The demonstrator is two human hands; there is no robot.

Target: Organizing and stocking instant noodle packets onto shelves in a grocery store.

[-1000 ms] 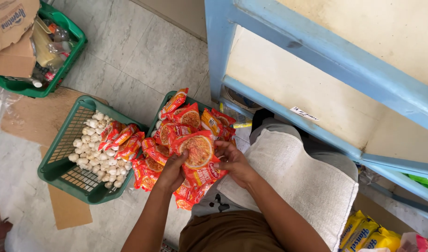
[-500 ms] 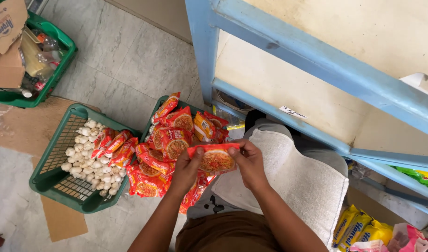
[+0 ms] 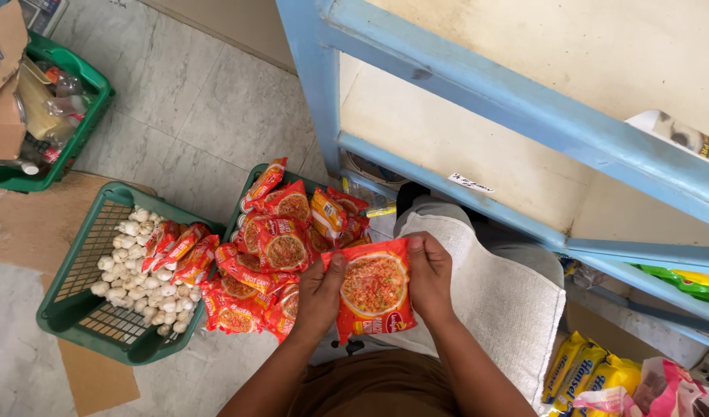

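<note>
Holding one red instant-noodle packet (image 3: pixel 374 297) flat and face-up between both hands, just above the lap. Left hand (image 3: pixel 320 297) pinches the packet's left edge, thumb on top; right hand (image 3: pixel 430 279) clamps the right edge, fingers curled over the top corner. Both grips are closed on the packet, neither is loose.

To do this well: keep the pinch on the sealed side margins, not the middle, since the noodle block inside likely cracks if squeezed. Keep both grips level so the packet stays flat and doesn't fold.

Left of the left grip, touching distance: a heap of matching red noodle packets (image 3: pixel 281 247) overflowing a green basket (image 3: pixel 250 188), some spilling onto the floor (image 3: pixel 177 116). Further left, a second green plastic basket (image 3: pixel 76 309) with small white round items (image 3: pixel 134 266) and a few more red packets (image 3: pixel 181 247) on its right side.

Under the right grip: a white towel-like cloth (image 3: pixel 501 293) across the knee. Beyond and above the grips: a blue-framed shelf (image 3: pixel 478 85), mostly bare boards. Right and below the right grip: yellow packets (image 3: pixel 582 374) on a low shelf. Far upper left: another green basket (image 3: pixel 84 127) with mixed goods, cardboard box (image 3: pixel 3 46) beside it.

Risk, as a guess: an elbow nudging the heap and sliding more packets off.
</note>
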